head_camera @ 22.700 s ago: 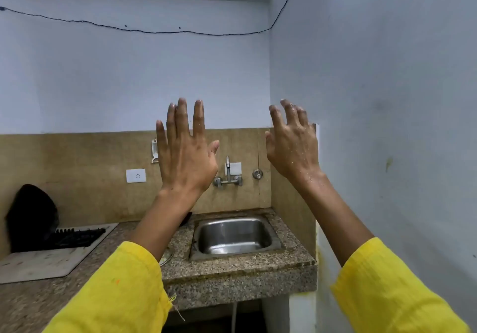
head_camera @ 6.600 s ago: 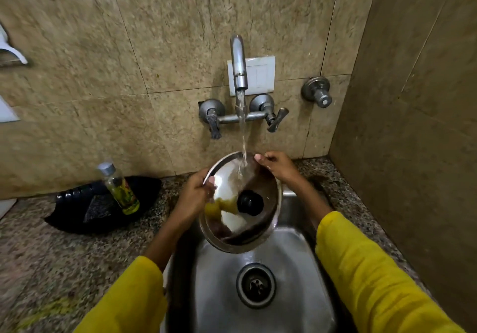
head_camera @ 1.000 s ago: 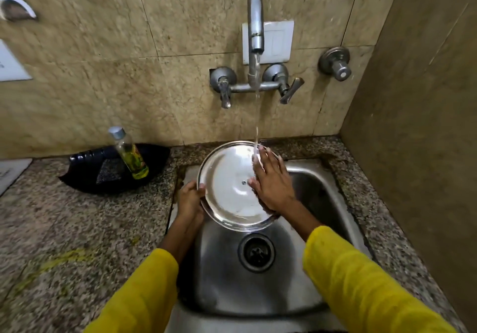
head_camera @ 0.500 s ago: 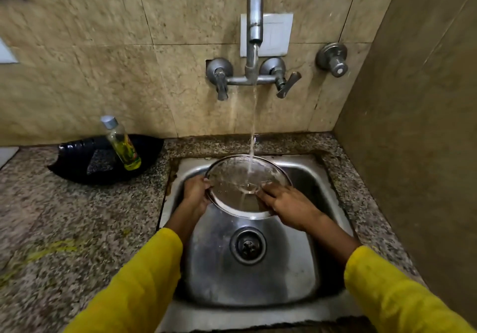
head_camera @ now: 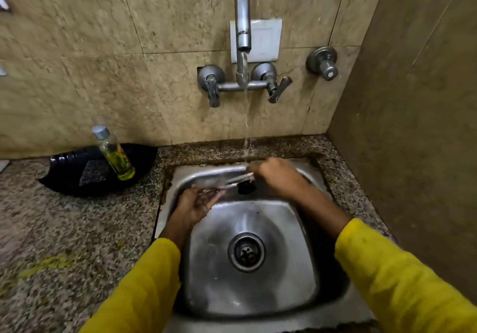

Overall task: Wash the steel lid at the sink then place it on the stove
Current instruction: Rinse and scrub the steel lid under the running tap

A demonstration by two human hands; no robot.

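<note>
Over the back of the steel sink (head_camera: 304,288), toward twelve o'clock from the drain (head_camera: 246,252), the steel lid (head_camera: 227,180) is held between both hands and seen nearly edge-on, blurred. Its visible rim runs as a thin line from about eight o'clock, at the left hand, up to two o'clock, at the right hand. The black knob (head_camera: 246,188) sits under that line near its right end, so the knob side faces down and toward the viewer while the hollow side faces up and away.

The left hand (head_camera: 197,203) cups the lower left edge, palm turned up, fingers curled onto the rim. The right hand (head_camera: 277,175) is closed over the upper right edge, knuckles up; its fingertips are hidden behind the hand. Both arms wear yellow sleeves (head_camera: 402,281).

Water (head_camera: 246,126) runs in a thin stream from the wall tap (head_camera: 242,22) at twelve o'clock and lands at the lid's right end, just beside the right hand.

At nine o'clock from the sink, on the speckled granite counter (head_camera: 64,229), a black dish (head_camera: 77,175) lies against the tiled wall, and a small clear bottle (head_camera: 113,153) of yellow-green liquid stands tilted in it. A lone valve (head_camera: 324,62) sits on the wall at one o'clock, right of the tap handles.
</note>
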